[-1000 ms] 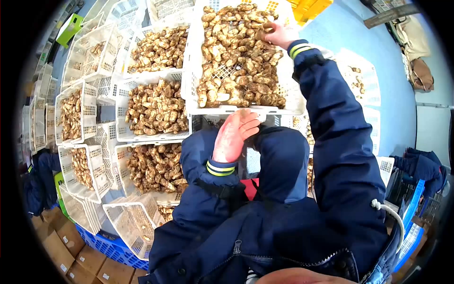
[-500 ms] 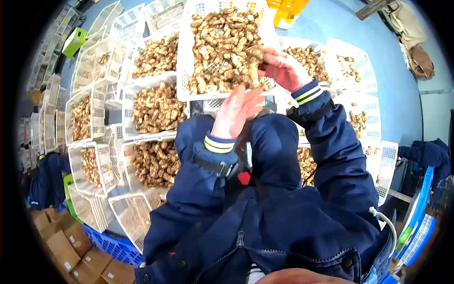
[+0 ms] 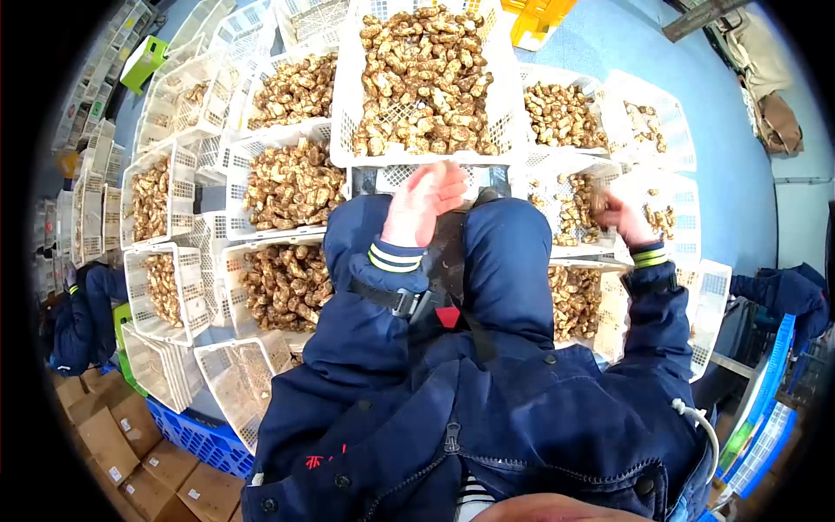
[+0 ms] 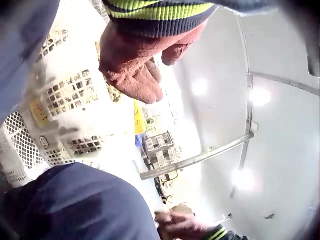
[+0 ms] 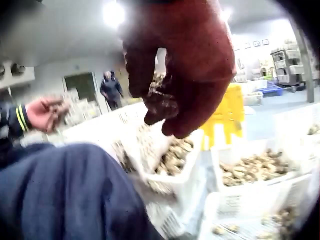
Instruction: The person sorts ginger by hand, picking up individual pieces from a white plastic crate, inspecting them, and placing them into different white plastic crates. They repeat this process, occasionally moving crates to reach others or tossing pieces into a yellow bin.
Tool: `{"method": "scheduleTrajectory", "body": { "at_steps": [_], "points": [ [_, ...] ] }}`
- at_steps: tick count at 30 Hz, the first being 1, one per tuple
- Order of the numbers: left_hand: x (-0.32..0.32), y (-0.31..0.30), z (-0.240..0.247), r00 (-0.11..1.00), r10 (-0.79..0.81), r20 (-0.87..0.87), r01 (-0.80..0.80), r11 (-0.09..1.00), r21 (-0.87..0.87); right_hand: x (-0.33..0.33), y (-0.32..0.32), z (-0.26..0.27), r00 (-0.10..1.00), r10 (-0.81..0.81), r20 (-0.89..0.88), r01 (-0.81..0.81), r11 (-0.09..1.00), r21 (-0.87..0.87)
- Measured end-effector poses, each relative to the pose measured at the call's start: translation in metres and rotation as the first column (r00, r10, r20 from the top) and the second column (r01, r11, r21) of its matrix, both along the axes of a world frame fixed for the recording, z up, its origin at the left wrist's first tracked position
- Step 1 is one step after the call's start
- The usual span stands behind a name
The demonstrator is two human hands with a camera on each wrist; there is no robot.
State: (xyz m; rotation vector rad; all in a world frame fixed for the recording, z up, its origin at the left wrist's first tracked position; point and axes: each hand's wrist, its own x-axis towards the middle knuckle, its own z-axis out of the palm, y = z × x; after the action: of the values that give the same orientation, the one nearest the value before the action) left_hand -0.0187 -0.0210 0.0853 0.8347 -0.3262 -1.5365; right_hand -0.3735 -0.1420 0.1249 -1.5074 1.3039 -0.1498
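Observation:
A white plastic crate (image 3: 348, 130) of brown-and-cream mushrooms (image 3: 426, 70) stands in front of the person's knees. My left hand (image 3: 424, 204), fingers extended and empty, is above the left knee at the crate's near edge. Off to the right, my right hand (image 3: 628, 219) is over a smaller white crate (image 3: 587, 250) that holds some mushrooms (image 3: 574, 204). In the right wrist view, the curled fingers and thumb hold a mushroom (image 5: 162, 106), dark and partly covered by them.
More white crates of mushrooms (image 3: 296, 187) flank both sides. At the lower left are an upright crate (image 3: 239, 383), a blue crate (image 3: 200, 439) and cardboard boxes (image 3: 139, 426). A yellow crate (image 3: 535, 22) stands beyond. Another person (image 5: 111, 90) is in the background.
My right hand has left the central crate with a mushroom, come close to the left hand, then swung right over a side crate. The left hand stays near the front edge, fingers extended.

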Motion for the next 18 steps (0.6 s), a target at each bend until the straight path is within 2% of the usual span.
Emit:
{"method": "scheduleTrajectory", "body": {
  "at_steps": [1,2,4,5,6,7,8,10,12,13,14,15,16,17,18],
  "points": [
    [0.006,0.0,-0.003,0.999,-0.004,-0.033,0.003,1.0,-0.012,-0.04,-0.002,-0.034,0.907,0.222,-0.357,-0.249,0.968,-0.029],
    [0.01,0.0,-0.006,0.998,-0.005,-0.066,0.004,1.0,-0.023,-0.042,0.007,-0.029,0.716,0.282,-0.638,-0.293,0.952,0.093],
    [0.007,0.0,-0.01,0.998,0.032,-0.051,-0.033,0.999,-0.023,-0.026,-0.009,-0.022,0.822,0.14,-0.552,-0.321,0.914,-0.247],
    [0.004,0.0,-0.012,0.998,0.008,-0.067,-0.009,1.0,-0.012,-0.006,-0.034,-0.014,0.875,0.046,-0.482,-0.164,0.965,-0.205],
    [0.002,0.0,-0.014,0.996,-0.02,-0.082,0.02,1.0,0.0,0.028,-0.056,-0.011,0.971,0.126,-0.204,-0.202,0.887,-0.416],
    [0.002,-0.001,-0.024,0.993,-0.069,-0.092,0.069,0.998,-0.003,0.075,-0.07,0.001,0.99,0.127,-0.059,-0.139,0.854,-0.501],
    [0.001,0.001,-0.031,0.987,-0.07,-0.147,0.065,0.997,-0.037,0.122,-0.086,0.02,0.957,0.264,-0.122,-0.287,0.793,-0.538],
    [0.0,-0.003,-0.024,0.996,-0.055,-0.071,0.059,0.997,0.053,0.205,-0.121,0.031,0.809,0.439,-0.39,-0.587,0.622,-0.518],
    [0.003,-0.001,-0.023,0.989,-0.04,-0.143,0.049,0.997,0.057,0.264,-0.16,0.01,0.577,0.434,-0.692,-0.787,0.522,-0.329],
    [0.005,-0.001,-0.026,0.989,-0.033,-0.146,0.039,0.998,0.044,0.292,-0.176,-0.007,0.291,0.373,-0.881,-0.903,0.41,-0.125],
    [0.009,-0.001,-0.029,0.989,-0.034,-0.147,0.037,0.999,0.018,0.298,-0.205,-0.059,0.104,0.271,-0.957,-0.955,0.296,-0.02],
    [0.016,0.002,-0.02,0.992,-0.035,-0.119,0.032,0.999,-0.031,0.303,-0.213,-0.08,0.043,0.258,-0.965,-0.957,0.286,0.034],
    [0.021,0.004,-0.015,0.991,0.001,-0.132,-0.007,0.999,-0.047,0.31,-0.211,-0.09,-0.039,0.176,-0.984,-0.98,0.184,0.072],
    [0.026,0.003,-0.021,0.981,-0.004,-0.194,-0.011,0.997,-0.072,0.284,-0.274,-0.179,-0.076,0.123,-0.989,-0.979,0.179,0.097],
    [0.028,0.001,-0.023,0.976,0.001,-0.218,-0.008,1.0,-0.03,0.313,-0.217,-0.126,-0.039,0.049,-0.998,-0.937,0.346,0.054]
  ]
}}
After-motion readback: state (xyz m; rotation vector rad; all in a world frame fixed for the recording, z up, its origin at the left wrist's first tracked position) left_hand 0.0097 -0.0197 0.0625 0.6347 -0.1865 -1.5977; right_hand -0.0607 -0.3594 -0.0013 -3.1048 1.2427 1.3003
